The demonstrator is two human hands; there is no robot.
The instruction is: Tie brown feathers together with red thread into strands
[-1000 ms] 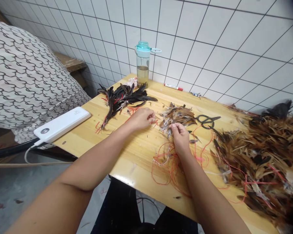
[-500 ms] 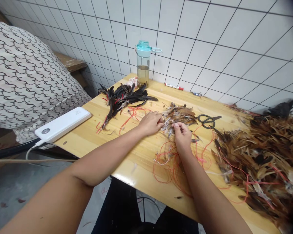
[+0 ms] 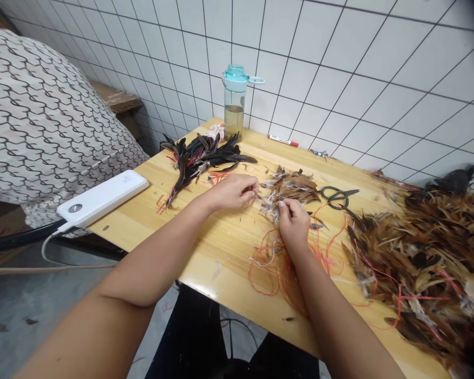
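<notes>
A small pile of brown feathers (image 3: 296, 185) with pale fluffy quill ends lies in the middle of the wooden table (image 3: 217, 252). At its near edge my right hand (image 3: 294, 223) is closed, thumb and forefinger pinching the quill end of a feather. My left hand (image 3: 237, 190) is just left of the pile, apart from it, with the fingers curled and pressed together. Whatever those fingers hold is hidden. Thin red string (image 3: 266, 239) lies in loose loops around my right wrist. Dark feathers (image 3: 209, 152), bound with red string, lie beyond my left hand.
Black-handled scissors (image 3: 337, 197) lie right of the small pile. A large heap of brown feathers (image 3: 430, 252) covers the table's right side. At the back are a water bottle (image 3: 234, 105) and a red-capped marker (image 3: 283, 141). A white power bank (image 3: 105, 199) with a cable overhangs the left edge.
My left hand has drawn away from the feather pile, leftward and slightly up. My right hand stays at the pile, still pinching. The view has shifted slightly.
</notes>
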